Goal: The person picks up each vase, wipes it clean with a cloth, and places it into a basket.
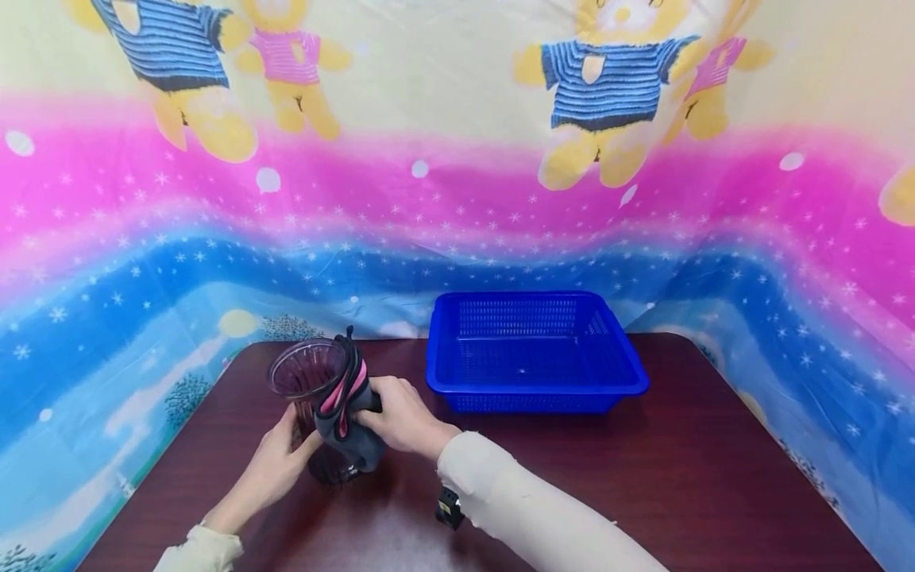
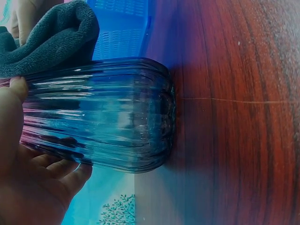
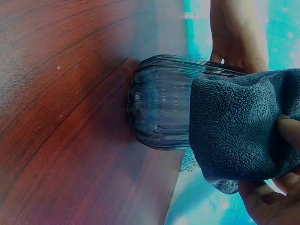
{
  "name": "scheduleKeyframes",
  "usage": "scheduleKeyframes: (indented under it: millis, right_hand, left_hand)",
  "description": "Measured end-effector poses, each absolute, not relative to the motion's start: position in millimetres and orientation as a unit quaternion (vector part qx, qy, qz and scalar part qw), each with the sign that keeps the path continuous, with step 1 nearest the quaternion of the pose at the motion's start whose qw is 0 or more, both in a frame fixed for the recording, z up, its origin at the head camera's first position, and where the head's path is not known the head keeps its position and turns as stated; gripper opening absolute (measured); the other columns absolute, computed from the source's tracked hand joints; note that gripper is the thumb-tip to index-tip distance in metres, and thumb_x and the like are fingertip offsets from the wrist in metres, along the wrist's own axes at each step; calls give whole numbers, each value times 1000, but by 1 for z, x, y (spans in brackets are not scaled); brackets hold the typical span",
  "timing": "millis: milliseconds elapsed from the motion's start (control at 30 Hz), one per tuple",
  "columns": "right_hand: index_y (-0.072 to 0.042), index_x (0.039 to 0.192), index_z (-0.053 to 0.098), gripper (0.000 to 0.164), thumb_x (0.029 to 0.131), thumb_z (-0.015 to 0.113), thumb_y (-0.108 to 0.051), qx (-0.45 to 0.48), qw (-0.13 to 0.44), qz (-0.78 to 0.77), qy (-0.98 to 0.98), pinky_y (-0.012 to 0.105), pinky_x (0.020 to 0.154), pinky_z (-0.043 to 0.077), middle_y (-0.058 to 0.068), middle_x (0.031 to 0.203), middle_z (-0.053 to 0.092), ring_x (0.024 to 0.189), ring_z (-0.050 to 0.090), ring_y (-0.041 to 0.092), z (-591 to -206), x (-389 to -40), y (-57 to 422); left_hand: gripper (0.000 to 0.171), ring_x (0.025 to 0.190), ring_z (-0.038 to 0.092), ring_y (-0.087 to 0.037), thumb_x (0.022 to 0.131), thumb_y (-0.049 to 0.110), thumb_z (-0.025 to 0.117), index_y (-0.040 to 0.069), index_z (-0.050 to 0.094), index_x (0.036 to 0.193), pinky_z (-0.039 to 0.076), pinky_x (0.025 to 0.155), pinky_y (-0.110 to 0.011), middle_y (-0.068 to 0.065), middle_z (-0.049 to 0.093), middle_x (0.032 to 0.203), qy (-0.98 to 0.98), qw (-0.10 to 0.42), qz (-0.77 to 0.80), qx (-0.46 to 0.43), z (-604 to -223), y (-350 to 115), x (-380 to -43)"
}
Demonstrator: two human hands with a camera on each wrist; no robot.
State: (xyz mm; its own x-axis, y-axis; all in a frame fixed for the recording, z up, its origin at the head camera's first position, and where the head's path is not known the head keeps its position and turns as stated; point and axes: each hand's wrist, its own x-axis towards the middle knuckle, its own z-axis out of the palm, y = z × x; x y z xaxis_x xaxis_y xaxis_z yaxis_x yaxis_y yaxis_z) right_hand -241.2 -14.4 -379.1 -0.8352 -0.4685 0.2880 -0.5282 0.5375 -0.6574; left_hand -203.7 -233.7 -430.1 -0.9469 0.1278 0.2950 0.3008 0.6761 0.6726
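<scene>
Gripping the vase point(image 2: 117, 117), left fingers point(image 2: 76, 179) curve round.

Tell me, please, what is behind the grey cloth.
Behind the grey cloth is part of the ribbed glass vase, held by the left hand. Most of its rim shows; the wall under the cloth is hidden.

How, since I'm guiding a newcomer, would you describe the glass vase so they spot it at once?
On the reddish-brown table, look left of the blue basket in the head view. The left hand grips the glass vase, while the right hand holds a grey cloth against it. Unlike basket or cloth, it is see-through, ribbed glass with a flared top.
</scene>
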Motion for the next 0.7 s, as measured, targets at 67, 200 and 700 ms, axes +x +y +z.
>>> scheduleKeyframes:
  millis: [67,200,700]
  right_hand:
    - [-15,93,73,8,91,76,-21,282,37,385,-878,15,64,45,-6,81,72,73,57,1,-382,-242,-14]
    - [-14,91,73,8,89,77,-20,276,40,382,-881,16,64,44,-6,78,70,71,56,3,-387,-243,-14]
    - [-15,92,72,10,86,79,-20,271,26,352,-895,16,62,43,-8,76,67,69,54,3,-413,-243,-11]
  left_hand:
    - [61,129,57,-47,103,29,59,-1,34,150,52,101,-55,-34,51,144,-908,113,-385,-121,-431,-234,-204]
    - [61,128,58,-48,103,28,60,-3,36,149,52,100,-57,-35,53,142,-908,124,-380,-127,-432,-233,-205]
    - [59,127,60,-43,102,24,61,-4,37,148,54,99,-54,-32,58,138,-908,150,-368,-133,-435,-233,-205]
